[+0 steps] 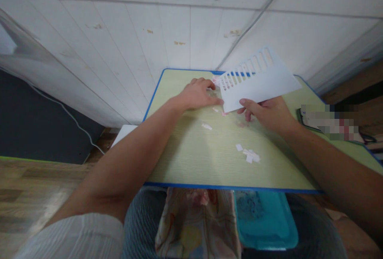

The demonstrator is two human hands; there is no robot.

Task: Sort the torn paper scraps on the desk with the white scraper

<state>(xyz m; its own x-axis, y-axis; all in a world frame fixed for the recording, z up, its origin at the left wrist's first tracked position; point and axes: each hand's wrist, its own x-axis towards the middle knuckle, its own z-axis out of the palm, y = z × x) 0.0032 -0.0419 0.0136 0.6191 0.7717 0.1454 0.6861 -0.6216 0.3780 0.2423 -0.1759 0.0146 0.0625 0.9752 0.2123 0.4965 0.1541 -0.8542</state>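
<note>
A white card with a row of long cut-out slots, graded in size like a stencil, is tilted above the far part of the table. My right hand is closed on its lower edge, thumb on top and fingers underneath. My left hand rests near the card's left end, fingers curved and apart from the thumb. Its thumb tip is by the card's lower left corner; whether they touch I cannot tell. Pinkish scraps lie beyond its fingers. Small white paper pieces are scattered nearer me, with a single white piece to the left.
The yellow-green table has a blue rim and stands against a white panelled wall. A blurred-out item lies at the right. Below the front edge are a patterned cloth and a turquoise plastic tray.
</note>
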